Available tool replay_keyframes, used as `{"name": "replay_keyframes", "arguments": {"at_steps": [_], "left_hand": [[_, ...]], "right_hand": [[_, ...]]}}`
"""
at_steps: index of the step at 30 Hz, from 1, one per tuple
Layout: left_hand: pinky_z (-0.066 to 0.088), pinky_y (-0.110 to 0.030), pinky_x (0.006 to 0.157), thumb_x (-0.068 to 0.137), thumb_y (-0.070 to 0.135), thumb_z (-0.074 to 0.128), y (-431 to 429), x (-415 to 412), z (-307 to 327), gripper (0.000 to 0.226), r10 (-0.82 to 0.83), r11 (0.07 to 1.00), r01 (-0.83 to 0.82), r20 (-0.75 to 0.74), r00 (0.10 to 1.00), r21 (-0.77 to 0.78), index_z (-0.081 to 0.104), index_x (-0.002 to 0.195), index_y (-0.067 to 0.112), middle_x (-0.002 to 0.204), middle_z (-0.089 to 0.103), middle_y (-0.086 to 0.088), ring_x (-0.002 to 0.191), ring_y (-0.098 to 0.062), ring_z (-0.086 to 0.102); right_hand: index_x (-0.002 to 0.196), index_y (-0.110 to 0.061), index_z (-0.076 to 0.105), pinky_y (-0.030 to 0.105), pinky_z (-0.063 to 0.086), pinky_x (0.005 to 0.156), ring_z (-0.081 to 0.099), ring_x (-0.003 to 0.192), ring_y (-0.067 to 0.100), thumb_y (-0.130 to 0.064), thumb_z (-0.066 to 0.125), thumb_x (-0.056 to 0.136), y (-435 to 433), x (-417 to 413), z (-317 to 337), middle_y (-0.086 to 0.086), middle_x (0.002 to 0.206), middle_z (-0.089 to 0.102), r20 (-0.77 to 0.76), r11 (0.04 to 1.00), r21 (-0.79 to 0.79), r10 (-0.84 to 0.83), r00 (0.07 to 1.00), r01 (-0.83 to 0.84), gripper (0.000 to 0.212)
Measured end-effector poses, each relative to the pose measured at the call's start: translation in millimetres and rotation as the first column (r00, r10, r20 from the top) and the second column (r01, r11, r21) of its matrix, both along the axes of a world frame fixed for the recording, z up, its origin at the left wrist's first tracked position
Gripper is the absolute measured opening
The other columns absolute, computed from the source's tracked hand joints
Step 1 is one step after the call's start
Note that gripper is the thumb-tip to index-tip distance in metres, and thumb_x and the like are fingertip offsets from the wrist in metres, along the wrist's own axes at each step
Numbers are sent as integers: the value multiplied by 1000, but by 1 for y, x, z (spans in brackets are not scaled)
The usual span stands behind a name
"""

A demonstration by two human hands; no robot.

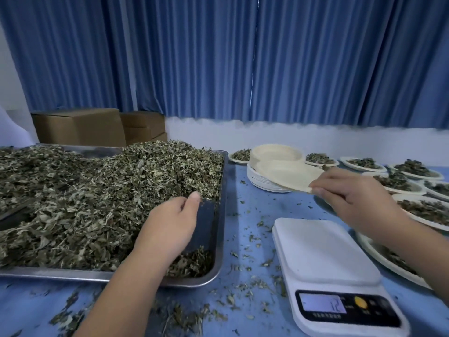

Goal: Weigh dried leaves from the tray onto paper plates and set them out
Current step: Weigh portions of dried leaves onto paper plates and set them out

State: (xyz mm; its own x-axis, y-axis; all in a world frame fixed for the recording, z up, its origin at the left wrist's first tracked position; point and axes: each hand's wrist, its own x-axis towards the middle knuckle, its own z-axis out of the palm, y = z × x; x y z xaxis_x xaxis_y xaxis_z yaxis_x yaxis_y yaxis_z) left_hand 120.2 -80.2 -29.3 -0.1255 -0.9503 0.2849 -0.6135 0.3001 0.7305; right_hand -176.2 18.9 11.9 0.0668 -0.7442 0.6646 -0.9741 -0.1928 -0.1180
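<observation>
A steel tray [220,229] at the left is heaped with dried green leaves [97,195]. My left hand [170,222] reaches into the tray's near right part, its fingers down among the leaves; what they hold is hidden. My right hand [352,198] pinches the rim of an empty paper plate [286,173], lifted off a stack of plates [262,183] behind the scale. A white digital scale [325,259] stands in front of me at the right with a bare platform and a lit display.
Several paper plates with leaf portions [413,170] are laid out along the right and back of the blue table [245,215]. Loose leaf bits litter the table. Cardboard boxes [80,126] stand behind the tray, under blue curtains.
</observation>
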Motion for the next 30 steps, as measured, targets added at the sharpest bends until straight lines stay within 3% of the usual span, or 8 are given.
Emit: {"name": "replay_keyframes", "arguments": {"at_steps": [3,7,14,16,19,25,28,30], "left_hand": [[48,-32,65,99,57,27,3,0,7,51,-2,974,72,-312,950,214,66,93,26,95,67,3,85,-17,64],[48,-32,62,101,54,23,4,5,13,56,62,958,93,-514,856,270,67,96,19,98,69,-6,80,-22,64],[38,-30,56,101,45,38,5,22,14,42,136,986,-58,-547,826,158,70,97,20,86,70,1,66,-15,58],[39,-30,60,100,47,38,9,27,17,40,162,987,-140,-458,874,81,70,91,24,86,70,3,70,-16,61],[35,-28,56,98,49,39,15,33,20,37,258,963,-260,-35,966,-72,63,85,24,77,62,6,68,-11,54],[49,-37,79,97,54,35,22,25,15,41,303,941,-337,509,806,-26,56,106,21,90,58,1,83,-22,53],[48,-44,93,95,58,35,17,26,9,54,226,922,-369,606,763,121,53,124,16,109,57,-7,99,-27,54],[46,-37,87,96,57,36,16,27,6,58,165,920,-348,626,762,181,51,132,13,119,59,-9,97,-25,53]], "right_hand": [[87,-14,77,21,44,67,61,75,9,-15,65,90,34,6,-11,-7,88,67,-81,1000,-4,15,997,-16,12],[86,-18,77,24,48,63,64,70,7,-18,66,84,61,1,-22,-12,89,66,-98,997,41,63,993,-60,12],[93,-39,69,22,47,64,59,73,-3,-60,40,93,84,-16,-25,-24,94,60,-22,935,312,183,983,-167,35],[97,-43,69,19,46,64,61,74,-2,-74,35,85,86,-17,-24,-22,96,62,30,910,355,216,976,-212,47],[92,-47,71,16,45,58,61,65,0,-77,39,82,89,-14,-21,-21,93,65,89,919,304,235,968,-251,44],[76,-35,74,19,44,60,63,69,0,-44,61,91,88,-11,-26,-18,84,66,154,975,129,160,975,-181,21],[74,-31,74,20,44,61,63,68,3,-40,63,89,85,-10,-30,-17,81,66,187,987,74,130,974,-146,22],[73,-32,73,23,44,61,63,68,5,-38,58,85,85,-10,-30,-17,82,66,212,990,49,122,970,-135,21]]}}
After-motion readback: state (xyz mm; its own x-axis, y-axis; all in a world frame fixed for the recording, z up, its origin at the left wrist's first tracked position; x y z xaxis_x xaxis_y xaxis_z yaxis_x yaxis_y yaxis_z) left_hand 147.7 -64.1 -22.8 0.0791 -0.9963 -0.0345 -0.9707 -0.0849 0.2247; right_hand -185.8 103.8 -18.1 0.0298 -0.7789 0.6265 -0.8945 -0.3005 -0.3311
